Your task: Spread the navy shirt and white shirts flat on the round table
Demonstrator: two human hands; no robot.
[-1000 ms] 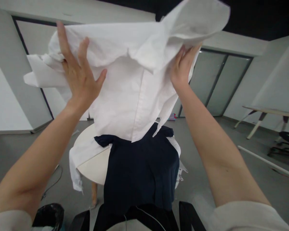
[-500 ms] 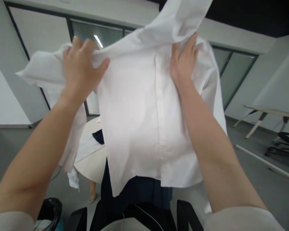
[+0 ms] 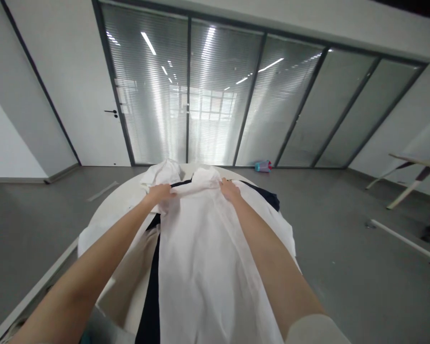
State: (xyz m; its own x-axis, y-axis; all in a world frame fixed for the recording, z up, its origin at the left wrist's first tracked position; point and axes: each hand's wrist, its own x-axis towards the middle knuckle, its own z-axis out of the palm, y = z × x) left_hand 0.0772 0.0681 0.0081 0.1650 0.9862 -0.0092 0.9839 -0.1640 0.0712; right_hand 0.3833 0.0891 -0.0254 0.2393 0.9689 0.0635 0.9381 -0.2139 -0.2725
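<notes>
A white shirt (image 3: 204, 258) lies stretched out lengthwise over a round white table (image 3: 109, 210), on top of a dark navy garment (image 3: 150, 296). Both my arms reach forward to its far end. My left hand (image 3: 160, 193) is closed on the shirt's top left shoulder area. My right hand (image 3: 230, 189) presses and grips the top right shoulder area. The collar bunches up between and beyond the two hands.
A glass wall with blinds and a white door (image 3: 88, 100) stand behind the table. A small blue and pink object (image 3: 263, 166) lies on the grey floor by the glass. A trestle table (image 3: 415, 172) and a white pole (image 3: 404, 241) are at right.
The shirt was held up in the air in front of me; it has come down and now lies flat on the table, my hands lowered with it to its far end.
</notes>
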